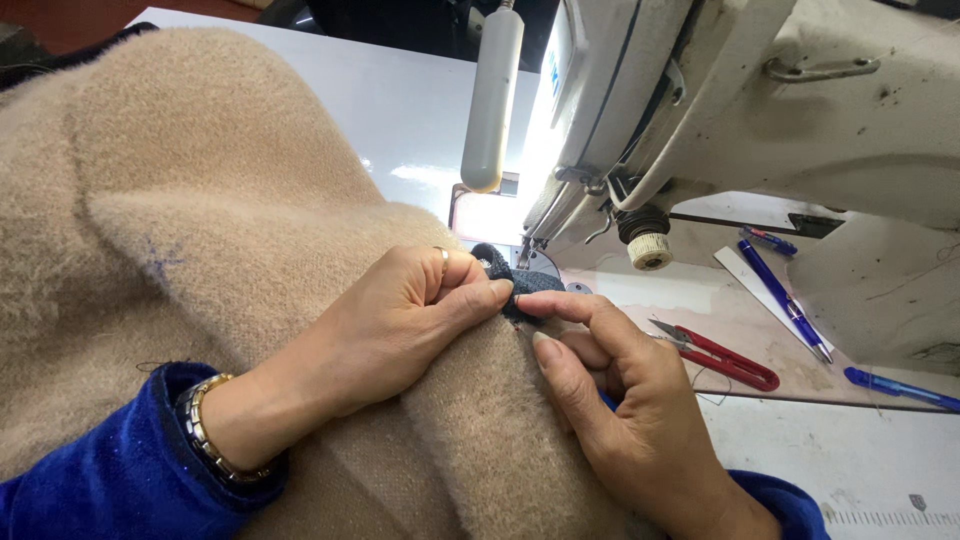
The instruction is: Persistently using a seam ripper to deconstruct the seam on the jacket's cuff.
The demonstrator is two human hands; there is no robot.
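Your left hand is pinching the near edge of a small dark blue fabric piece between thumb and curled fingers, knuckles resting on the tan fleece fabric. You are wearing a ring on that hand and a metal bracelet at the wrist, just above a blue velvet sleeve.

Your right hand is grasping the same dark blue piece from the other side: the forefinger is lying stretched along its near edge and the thumb is pressing into the tan fleece just below it. The two hands are nearly meeting, fingertips close together at the piece.

The dark blue piece is sitting on top of the tan fleece, directly in front of the needle area of the sewing machine. The fleece is spreading to the left of the machine and toward you, covering most of the white bench.

Beside the machine head, on its left, a white tube lamp is hanging upright.

To the right of the needle area, red thread snips are lying on the machine bed. Beyond them, under the machine arm, a blue pen is lying on a white ruler. Another blue pen is lying at the bed's right edge.
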